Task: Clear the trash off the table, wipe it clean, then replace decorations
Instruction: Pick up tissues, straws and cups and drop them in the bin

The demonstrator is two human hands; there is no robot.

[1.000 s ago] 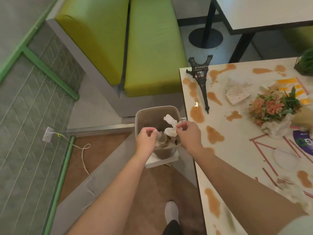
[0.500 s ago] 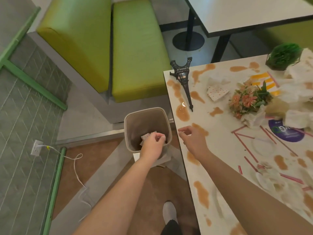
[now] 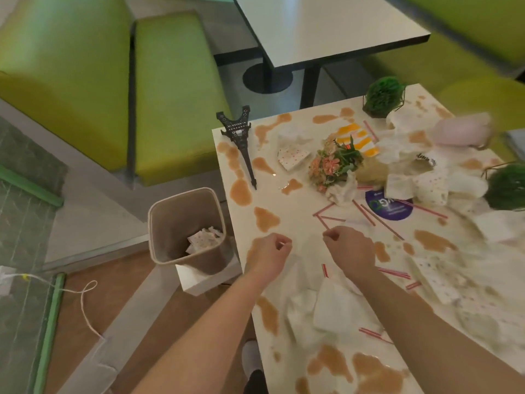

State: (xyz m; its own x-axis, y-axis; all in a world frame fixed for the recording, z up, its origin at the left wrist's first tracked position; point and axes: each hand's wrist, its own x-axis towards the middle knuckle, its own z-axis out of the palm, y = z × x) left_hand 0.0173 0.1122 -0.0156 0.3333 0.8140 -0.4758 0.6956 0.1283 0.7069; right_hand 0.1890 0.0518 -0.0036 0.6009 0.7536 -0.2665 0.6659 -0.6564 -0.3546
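Since a second ago my hands have left the bin [image 3: 187,226], where they were dropping crumpled napkins, and now hover over the tabletop [image 3: 298,228]; the load lies inside the bin beside the tabletop's near-left edge. Judgement: one batch is cleared, most trash remains. My left hand [image 3: 268,255] is loosely curled near the edge, holding nothing I can confirm. My right hand [image 3: 350,248] is curled, fingertips close to a red-striped straw [image 3: 324,223]; whether it pinches it I cannot tell. Outstanding: napkins [image 3: 332,308], scattered straws, brown spills [image 3: 265,218]. The tower model [image 3: 241,143] and flower bouquet [image 3: 335,163] remain on the tabletop. Wiping not yet begun.
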